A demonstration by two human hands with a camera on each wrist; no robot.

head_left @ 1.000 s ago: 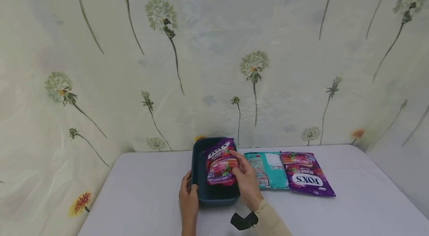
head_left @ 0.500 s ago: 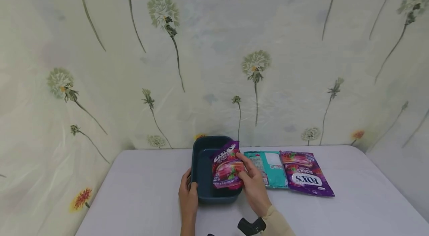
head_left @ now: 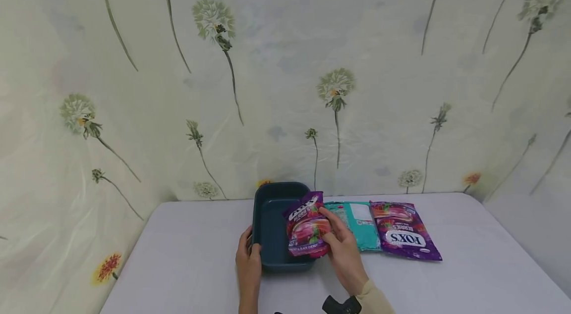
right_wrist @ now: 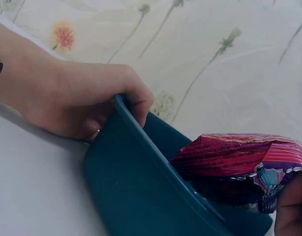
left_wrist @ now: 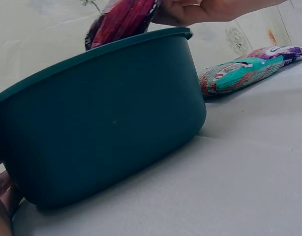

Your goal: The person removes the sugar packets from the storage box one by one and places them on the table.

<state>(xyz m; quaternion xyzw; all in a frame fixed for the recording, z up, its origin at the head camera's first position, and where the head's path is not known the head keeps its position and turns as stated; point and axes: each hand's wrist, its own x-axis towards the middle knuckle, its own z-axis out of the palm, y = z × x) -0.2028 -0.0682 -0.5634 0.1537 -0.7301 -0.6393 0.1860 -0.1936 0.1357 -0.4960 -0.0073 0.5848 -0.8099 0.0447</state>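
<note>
A dark teal plastic tub (head_left: 286, 269) stands on the table. My left hand (head_left: 248, 265) grips its left wall; in the right wrist view that hand's thumb (right_wrist: 140, 101) hooks over the rim. My right hand (head_left: 347, 257) pinches a purple and red Fox's Berries candy bag (head_left: 308, 232) by its right edge. Tilted, the bag overlaps the tub's right side in the head view. From the left wrist view, the candy bag (left_wrist: 122, 22) shows above the rim of the tub (left_wrist: 106, 123), its lower part hidden behind the wall.
Right of the tub lie a turquoise bag (head_left: 363, 227) with its printed back up and a second purple Fox's Berries bag (head_left: 406, 230), overlapping at their edges. A white cloth covers the table (head_left: 192, 249). A dandelion-patterned sheet (head_left: 276, 81) hangs behind.
My right hand has drawn the candy bag rightward and slightly toward me, from over the tub's middle to its right side. The left hand keeps its grip on the tub.
</note>
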